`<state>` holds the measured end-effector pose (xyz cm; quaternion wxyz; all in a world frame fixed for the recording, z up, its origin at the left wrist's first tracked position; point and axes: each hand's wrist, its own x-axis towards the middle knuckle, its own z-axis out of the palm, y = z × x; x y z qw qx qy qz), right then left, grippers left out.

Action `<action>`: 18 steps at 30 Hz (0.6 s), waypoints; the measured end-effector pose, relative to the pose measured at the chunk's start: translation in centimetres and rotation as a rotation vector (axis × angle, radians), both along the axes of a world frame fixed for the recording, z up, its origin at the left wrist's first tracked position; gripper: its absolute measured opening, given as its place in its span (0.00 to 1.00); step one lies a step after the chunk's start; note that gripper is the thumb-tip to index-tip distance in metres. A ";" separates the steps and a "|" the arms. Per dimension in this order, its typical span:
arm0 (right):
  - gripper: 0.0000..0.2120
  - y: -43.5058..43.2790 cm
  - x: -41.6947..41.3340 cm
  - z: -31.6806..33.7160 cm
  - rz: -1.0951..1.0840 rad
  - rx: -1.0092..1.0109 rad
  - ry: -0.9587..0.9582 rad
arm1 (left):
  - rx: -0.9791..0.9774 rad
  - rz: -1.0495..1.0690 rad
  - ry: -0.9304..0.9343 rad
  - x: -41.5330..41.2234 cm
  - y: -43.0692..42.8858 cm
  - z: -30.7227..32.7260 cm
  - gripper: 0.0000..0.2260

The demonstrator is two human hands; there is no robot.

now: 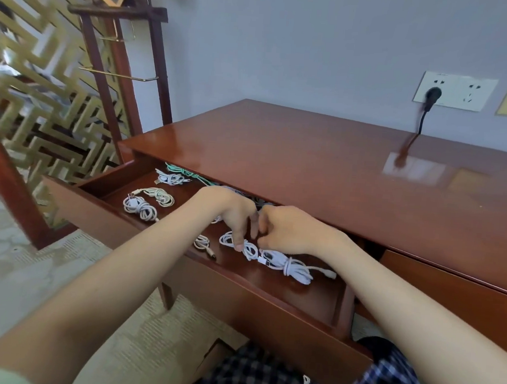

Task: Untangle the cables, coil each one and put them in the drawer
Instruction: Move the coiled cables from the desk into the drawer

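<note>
The wooden drawer (pixel 100 214) of the desk stands pulled out. Several coiled cables lie in it: a white coil (pixel 139 207) and a cream coil (pixel 161 196) at the left, a mint green cable (pixel 184 172) at the back, a small coil (pixel 202 242) near the front. My left hand (pixel 234 213) reaches down into the drawer and its fingertips touch a white coiled cable (pixel 249 249). My right hand (pixel 291 230) is curled right beside it, above a larger white cable bundle (pixel 293 266). What the right fingers hold is hidden.
The glossy desk top (pixel 308 165) stretches behind the drawer. A black plug (pixel 431 96) sits in a wall socket with its cord dropping behind the desk. A wooden rack (pixel 123 62) and a gold lattice screen (pixel 37 86) stand at the left. A closed drawer front (pixel 450 283) is at the right.
</note>
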<state>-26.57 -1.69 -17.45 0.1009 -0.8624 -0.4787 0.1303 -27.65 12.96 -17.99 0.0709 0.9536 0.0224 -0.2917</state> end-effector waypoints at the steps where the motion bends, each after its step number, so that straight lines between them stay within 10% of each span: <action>1: 0.05 0.0 -0.5 0.5 0.059 0.054 0.122 | 0.002 -0.018 -0.015 -0.1 0.0 0.4 0.15; 5: 0.15 -0.3 -2.3 1.2 0.226 -0.077 0.431 | 0.000 -0.026 0.003 -0.7 0.6 1.9 0.19; 18: 0.18 -0.2 -0.7 1.2 0.227 -0.069 0.172 | -0.114 0.082 -0.070 -2.5 1.6 4.5 0.16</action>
